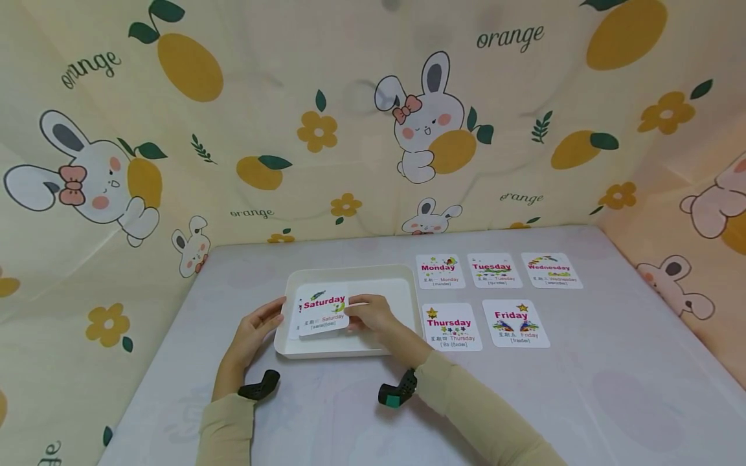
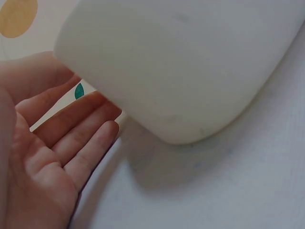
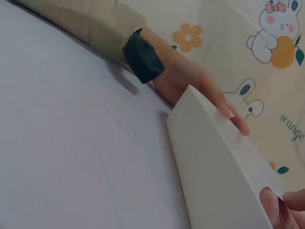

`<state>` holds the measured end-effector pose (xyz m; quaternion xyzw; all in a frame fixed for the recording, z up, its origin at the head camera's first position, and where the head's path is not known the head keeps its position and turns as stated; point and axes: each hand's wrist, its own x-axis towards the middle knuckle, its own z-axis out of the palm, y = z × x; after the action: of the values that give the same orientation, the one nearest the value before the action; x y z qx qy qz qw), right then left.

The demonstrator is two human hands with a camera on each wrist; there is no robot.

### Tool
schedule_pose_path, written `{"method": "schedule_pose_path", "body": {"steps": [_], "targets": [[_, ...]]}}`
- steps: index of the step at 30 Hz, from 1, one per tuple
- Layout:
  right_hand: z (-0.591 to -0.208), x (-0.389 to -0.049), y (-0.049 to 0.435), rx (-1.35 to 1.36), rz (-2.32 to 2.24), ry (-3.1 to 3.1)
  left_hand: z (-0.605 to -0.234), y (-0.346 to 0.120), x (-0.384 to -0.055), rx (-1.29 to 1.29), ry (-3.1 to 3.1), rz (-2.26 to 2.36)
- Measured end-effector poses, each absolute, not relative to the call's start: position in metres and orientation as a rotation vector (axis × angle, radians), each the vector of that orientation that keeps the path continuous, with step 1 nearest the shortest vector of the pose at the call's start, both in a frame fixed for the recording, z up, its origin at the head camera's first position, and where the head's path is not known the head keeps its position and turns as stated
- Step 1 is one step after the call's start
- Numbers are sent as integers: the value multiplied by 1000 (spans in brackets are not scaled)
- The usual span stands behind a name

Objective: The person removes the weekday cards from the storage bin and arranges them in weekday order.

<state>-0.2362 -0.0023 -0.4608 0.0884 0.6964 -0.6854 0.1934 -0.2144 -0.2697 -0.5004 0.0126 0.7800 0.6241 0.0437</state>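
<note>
My right hand (image 1: 375, 314) pinches the right edge of a white Saturday card (image 1: 324, 313) between thumb and fingers, over a shallow white tray (image 1: 384, 278). Behind that card, the left edge of another card (image 1: 295, 323) peeks out, mostly hidden. At the tray's left side, my left hand (image 1: 253, 333) rests its fingers against the rim. The left wrist view has these fingers (image 2: 90, 148) extended and loosely bent beside the tray's wall (image 2: 167, 71). Low in the right wrist view, fingertips of the right hand (image 3: 281, 207) show at the near rim.
Right of the tray, cards lie face up in two rows: Monday (image 1: 440, 271), Tuesday (image 1: 495, 270) and Wednesday (image 1: 552, 270) behind, Thursday (image 1: 452, 327) and Friday (image 1: 515, 323) in front. A rabbit-and-orange printed cloth (image 1: 361, 116) walls the pale table (image 1: 583, 388) at the back and sides.
</note>
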Motion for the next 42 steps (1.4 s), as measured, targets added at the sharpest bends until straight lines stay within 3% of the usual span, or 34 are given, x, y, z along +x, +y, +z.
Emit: {"method": "schedule_pose_path", "body": {"steps": [42], "targets": [[-425, -215, 74, 145, -1899, 2015, -501, -270, -214, 52, 2434, 1873]]}}
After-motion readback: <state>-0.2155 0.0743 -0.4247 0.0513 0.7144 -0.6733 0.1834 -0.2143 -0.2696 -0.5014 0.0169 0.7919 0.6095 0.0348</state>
